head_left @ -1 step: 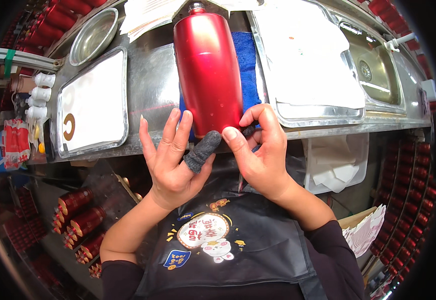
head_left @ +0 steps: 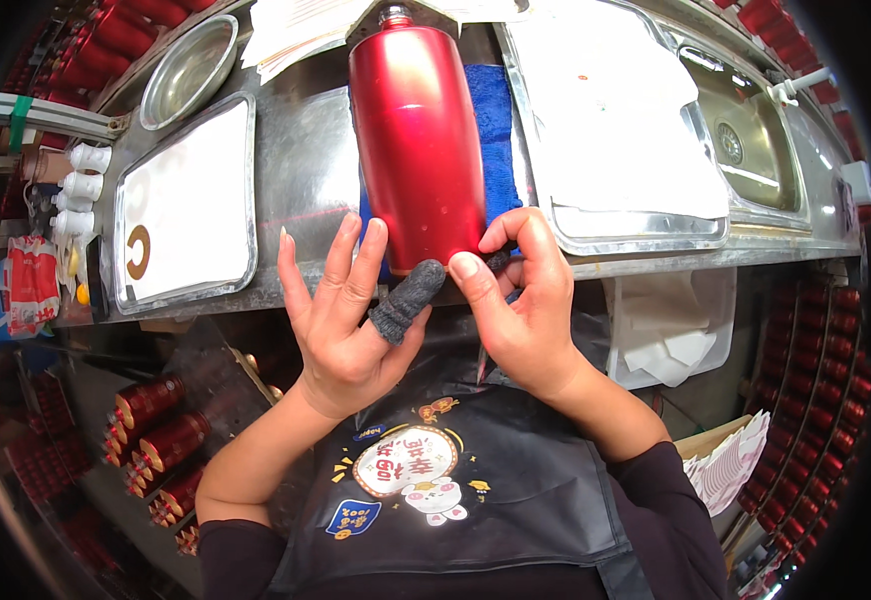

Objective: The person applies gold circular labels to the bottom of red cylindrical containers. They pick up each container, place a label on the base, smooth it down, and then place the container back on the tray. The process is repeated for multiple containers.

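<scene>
A large glossy red bottle (head_left: 418, 140) lies on its side on a blue cloth (head_left: 496, 120), neck away from me and base toward me. My left hand (head_left: 341, 320) is at the near left of the base with its fingers spread. A dark grey finger cot (head_left: 408, 300) covers its index finger, whose tip touches the base's edge. My right hand (head_left: 524, 305) grips the base's right corner, thumb on the edge and index finger bent against the side. Black material (head_left: 497, 262) shows among its curled fingers. A thin pointed thing (head_left: 482, 365) shows below that hand; whether it is held I cannot tell.
At left are a metal tray (head_left: 253, 205) with a white sheet and gold C-shaped piece, and a steel bowl (head_left: 188, 75). White sheets cover a tray (head_left: 636, 240) at right, beside a sink (head_left: 741, 130). More red bottles (head_left: 171, 440) stand below left.
</scene>
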`<action>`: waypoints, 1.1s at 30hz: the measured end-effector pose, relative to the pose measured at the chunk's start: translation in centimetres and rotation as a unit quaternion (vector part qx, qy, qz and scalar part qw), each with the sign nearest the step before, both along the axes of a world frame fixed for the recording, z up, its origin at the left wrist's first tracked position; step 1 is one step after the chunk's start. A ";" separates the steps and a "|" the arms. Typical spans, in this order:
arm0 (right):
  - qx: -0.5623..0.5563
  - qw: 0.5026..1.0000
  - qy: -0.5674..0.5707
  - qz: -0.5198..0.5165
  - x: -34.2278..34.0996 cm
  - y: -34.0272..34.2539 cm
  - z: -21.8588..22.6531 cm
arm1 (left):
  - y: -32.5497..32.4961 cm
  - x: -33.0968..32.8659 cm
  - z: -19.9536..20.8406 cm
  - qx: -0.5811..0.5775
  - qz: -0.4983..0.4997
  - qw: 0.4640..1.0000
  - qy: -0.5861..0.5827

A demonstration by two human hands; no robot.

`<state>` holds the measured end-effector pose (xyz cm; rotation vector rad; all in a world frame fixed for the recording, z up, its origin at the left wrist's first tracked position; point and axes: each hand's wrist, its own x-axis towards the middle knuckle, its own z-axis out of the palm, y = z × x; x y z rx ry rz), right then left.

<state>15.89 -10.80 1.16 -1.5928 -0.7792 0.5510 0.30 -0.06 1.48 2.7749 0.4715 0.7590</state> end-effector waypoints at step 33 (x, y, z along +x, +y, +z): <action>0.058 0.998 -0.002 -0.004 -0.1 -2.1 -2.1 | -0.4 4.5 1.7 -0.578 0.047 0.804 -0.133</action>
